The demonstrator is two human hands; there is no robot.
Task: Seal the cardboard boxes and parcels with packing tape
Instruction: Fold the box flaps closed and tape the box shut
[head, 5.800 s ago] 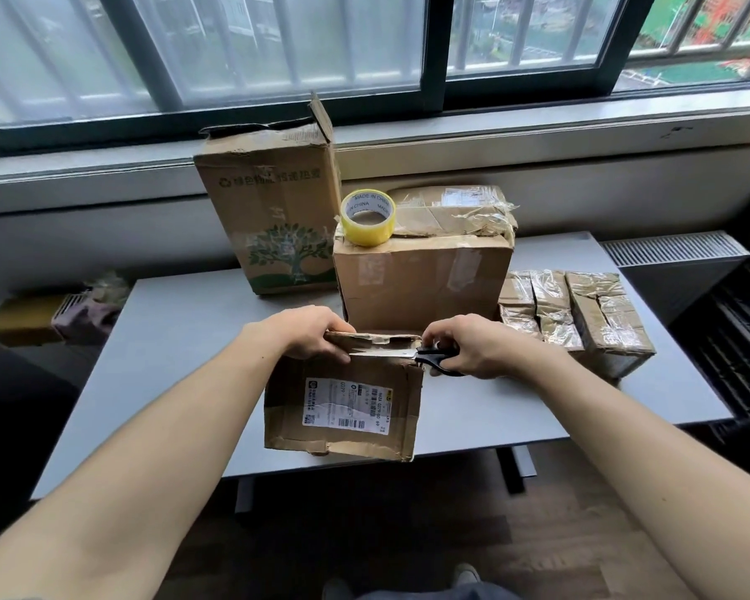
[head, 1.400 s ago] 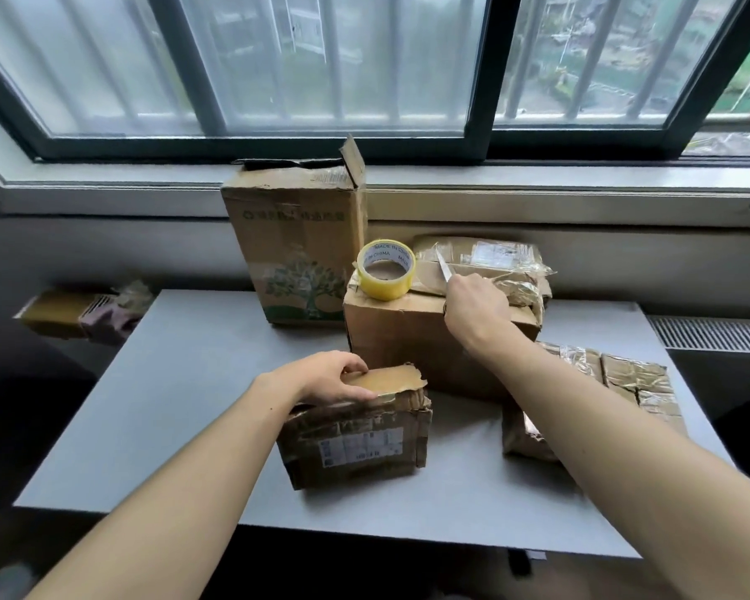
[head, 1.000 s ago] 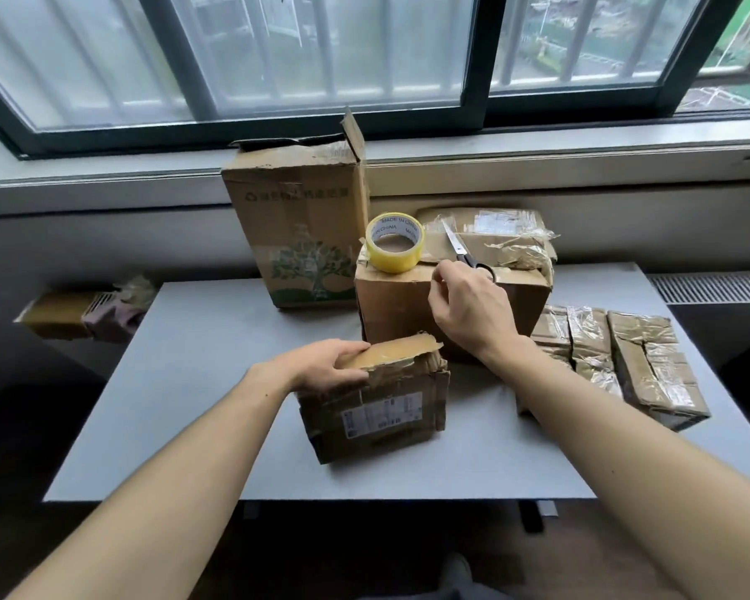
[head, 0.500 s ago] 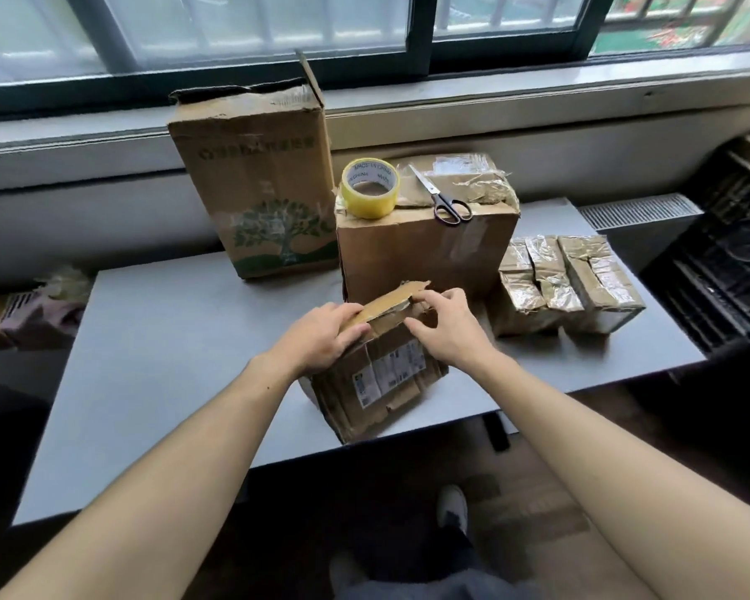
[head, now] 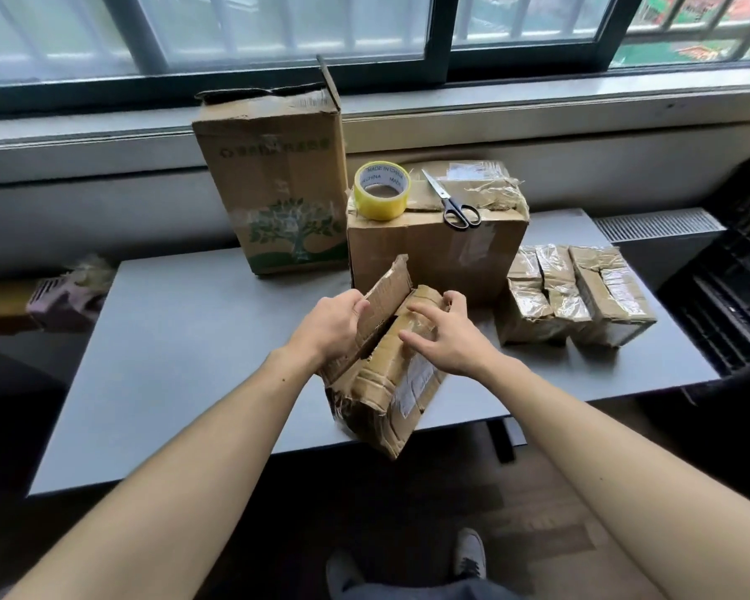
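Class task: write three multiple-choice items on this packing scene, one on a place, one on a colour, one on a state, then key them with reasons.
1. Where do the scissors lie? A on the table; B on the middle box; C in a hand.
2. What colour is the tape roll? A yellow; B red; C blue.
3. The small box's flap is: A taped flat; B raised; C cut off.
Answers: B, they rest on its top beside the roll; A, its side is yellow; B, the left hand holds it up.
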